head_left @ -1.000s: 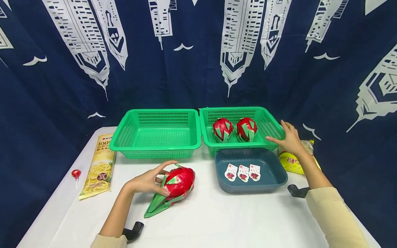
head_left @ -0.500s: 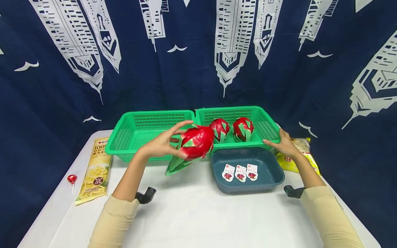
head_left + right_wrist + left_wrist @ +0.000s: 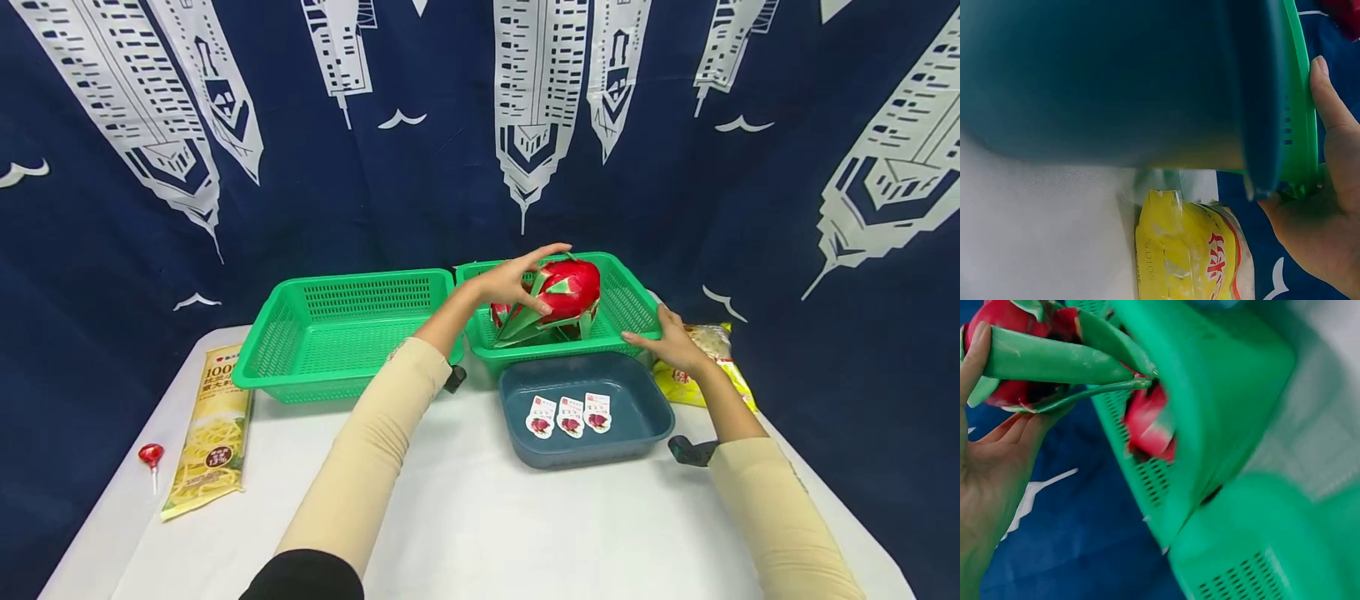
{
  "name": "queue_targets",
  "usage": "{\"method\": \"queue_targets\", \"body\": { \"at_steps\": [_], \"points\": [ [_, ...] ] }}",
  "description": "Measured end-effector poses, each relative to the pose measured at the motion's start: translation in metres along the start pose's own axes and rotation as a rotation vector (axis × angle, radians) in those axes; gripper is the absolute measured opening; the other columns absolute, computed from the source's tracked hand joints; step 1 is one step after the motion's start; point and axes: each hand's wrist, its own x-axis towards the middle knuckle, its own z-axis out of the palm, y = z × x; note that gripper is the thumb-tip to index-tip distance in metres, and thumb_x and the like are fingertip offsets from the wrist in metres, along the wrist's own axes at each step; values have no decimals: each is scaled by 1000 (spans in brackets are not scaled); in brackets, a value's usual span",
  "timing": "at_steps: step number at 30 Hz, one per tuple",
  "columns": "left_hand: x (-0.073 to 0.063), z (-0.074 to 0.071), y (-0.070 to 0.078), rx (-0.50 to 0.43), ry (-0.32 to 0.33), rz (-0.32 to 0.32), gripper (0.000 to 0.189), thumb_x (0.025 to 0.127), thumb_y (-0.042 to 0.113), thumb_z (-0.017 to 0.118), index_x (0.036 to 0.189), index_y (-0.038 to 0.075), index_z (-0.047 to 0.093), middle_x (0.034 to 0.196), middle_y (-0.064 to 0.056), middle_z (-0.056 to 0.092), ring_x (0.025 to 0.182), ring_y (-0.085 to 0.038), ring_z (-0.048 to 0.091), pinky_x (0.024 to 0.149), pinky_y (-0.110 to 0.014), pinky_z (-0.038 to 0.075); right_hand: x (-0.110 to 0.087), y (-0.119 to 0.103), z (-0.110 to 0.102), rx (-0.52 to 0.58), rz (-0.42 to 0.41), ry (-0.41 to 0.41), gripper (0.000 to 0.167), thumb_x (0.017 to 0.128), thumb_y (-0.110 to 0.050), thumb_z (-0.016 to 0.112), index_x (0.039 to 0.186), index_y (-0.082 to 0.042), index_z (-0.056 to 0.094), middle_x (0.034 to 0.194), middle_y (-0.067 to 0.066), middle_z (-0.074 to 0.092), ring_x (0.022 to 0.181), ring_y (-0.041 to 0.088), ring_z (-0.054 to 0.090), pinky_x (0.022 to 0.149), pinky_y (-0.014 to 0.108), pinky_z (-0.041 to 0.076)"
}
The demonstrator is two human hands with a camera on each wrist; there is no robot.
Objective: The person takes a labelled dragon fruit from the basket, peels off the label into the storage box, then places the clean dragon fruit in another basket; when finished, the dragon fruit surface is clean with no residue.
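Note:
My left hand point(image 3: 510, 282) holds a red dragon fruit point(image 3: 576, 285) with green leaves over the right green basket point(image 3: 628, 293). Thumb and fingers span its sides, and its long leaves point back toward the wrist. Underneath, another dragon fruit point(image 3: 1150, 425) shows inside the basket in the left wrist view; the head view mostly hides what lies below the held one. My right hand point(image 3: 675, 343) grips that basket's front right corner, thumb over the rim and fingers round the outside.
A second green basket point(image 3: 348, 379) adjoins on the left. In front is a dark blue basin point(image 3: 641, 417) with three dragon-fruit cards point(image 3: 570, 417). A noodle packet point(image 3: 210, 433) and red lollipop point(image 3: 152, 455) lie left; a yellow bag point(image 3: 682, 383) lies right.
My left hand has lifted the dragon fruit off the table and carried it right and away from me, over the right basket. The right hand keeps its grip on the corner.

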Motion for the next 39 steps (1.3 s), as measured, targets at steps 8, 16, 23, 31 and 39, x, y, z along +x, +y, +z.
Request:
{"method": "queue_targets", "body": {
  "at_steps": [8,16,23,31,39],
  "points": [
    [12,20,-35,19,-107,-98,96,76,10,76,149,25,14,152,3,12,129,-30,31,93,-36,41,1,4,2,19,7,26,106,85,-44,62,142,0,-16,146,31,-11,132,49,5,103,60,15],
    [10,26,-43,45,-151,-182,96,80,21,73,147,38,5,153,7,8,135,-23,22,100,-38,34,2,5,6,32,5,36,106,85,-44,63,143,-1,-14,146,29,-10,132,48,6,103,60,15],
    [11,29,-46,69,-142,-186,96,82,25,71,148,35,2,153,7,6,138,-16,11,104,-41,30,1,5,4,31,14,44,106,85,-44,62,143,-2,-16,146,29,-11,132,48,5,103,60,14],
    [3,35,-51,204,-75,-185,100,77,35,74,147,38,4,152,7,14,132,-19,29,100,-36,35,-1,4,6,33,20,50,107,85,-45,62,143,-1,-15,146,29,-11,132,49,3,104,61,11],
    [-2,40,-58,276,10,-182,98,72,37,77,148,33,14,149,-1,25,126,-22,40,95,-31,40,0,6,6,45,12,55,105,86,-45,61,143,-1,-15,146,28,-12,133,47,2,104,60,11]
  ]
}}
